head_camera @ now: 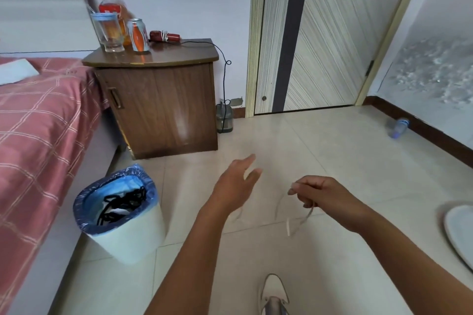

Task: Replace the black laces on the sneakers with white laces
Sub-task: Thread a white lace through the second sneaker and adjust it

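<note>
Lace position: white lace point(303, 217) pinched in right hand point(322, 193), hanging down and trailing left under the left hand point(236, 184), whose fingers are spread and hold nothing. Sneaker point(273, 294) sits below, nearer right hand. Black laces point(122, 204) are in the bin point(128, 240).

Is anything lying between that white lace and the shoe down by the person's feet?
Nothing visible does. The right hand pinches the white lace, which dangles over bare floor above the sneaker. The bin with the black laces sits off to the left.
</note>
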The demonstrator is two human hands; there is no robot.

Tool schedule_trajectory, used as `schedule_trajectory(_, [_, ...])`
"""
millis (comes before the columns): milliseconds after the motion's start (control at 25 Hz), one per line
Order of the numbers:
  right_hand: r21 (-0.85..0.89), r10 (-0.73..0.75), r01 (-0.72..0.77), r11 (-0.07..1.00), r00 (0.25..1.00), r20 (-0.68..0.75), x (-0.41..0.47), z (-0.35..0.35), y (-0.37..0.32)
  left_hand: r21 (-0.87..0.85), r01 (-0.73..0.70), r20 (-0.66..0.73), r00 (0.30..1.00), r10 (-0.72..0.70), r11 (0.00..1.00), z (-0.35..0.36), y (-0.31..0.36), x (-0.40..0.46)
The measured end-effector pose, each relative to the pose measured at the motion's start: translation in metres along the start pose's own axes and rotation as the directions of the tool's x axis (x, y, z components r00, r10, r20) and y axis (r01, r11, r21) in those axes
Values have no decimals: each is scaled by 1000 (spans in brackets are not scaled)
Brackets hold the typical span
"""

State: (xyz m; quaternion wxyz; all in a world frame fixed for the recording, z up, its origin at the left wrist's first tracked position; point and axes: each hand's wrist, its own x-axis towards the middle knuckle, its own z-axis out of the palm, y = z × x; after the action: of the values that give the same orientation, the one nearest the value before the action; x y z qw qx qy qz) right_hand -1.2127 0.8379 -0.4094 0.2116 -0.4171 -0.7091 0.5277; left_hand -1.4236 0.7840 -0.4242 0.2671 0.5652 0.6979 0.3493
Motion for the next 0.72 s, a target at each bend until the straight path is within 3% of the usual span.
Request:
schedule_trajectory(120, [-29, 7, -6, 1000, 999, 38, 2, 6, -4, -216, -61, 240, 964, 114, 974, 16, 26, -5])
schedule_trajectory(200, [-10, 21, -20, 1000, 998, 61, 2, 2, -5, -161, -31, 267, 961, 74, 986, 16, 24, -5])
schedule_trajectory(320, [62, 68, -73, 995, 995, 76, 2, -10, -5, -122, 34, 159, 987, -14, 992, 4, 9, -3])
schedule_trajectory(440, [202, 121, -138, 970, 988, 95, -2, -29, -4, -153, 7, -67, 998, -17, 988, -10, -7, 0])
schedule_trajectory(600, [309, 163, -175, 935, 985, 64, -7, -52, 1, 1, 105, -325, 940, -99, 994, -12, -36, 4])
schedule_trajectory(720, [323, 211, -203, 924, 977, 11, -10, -68, 0, -23, 181, -420, 890, -174, 983, -10, -54, 5])
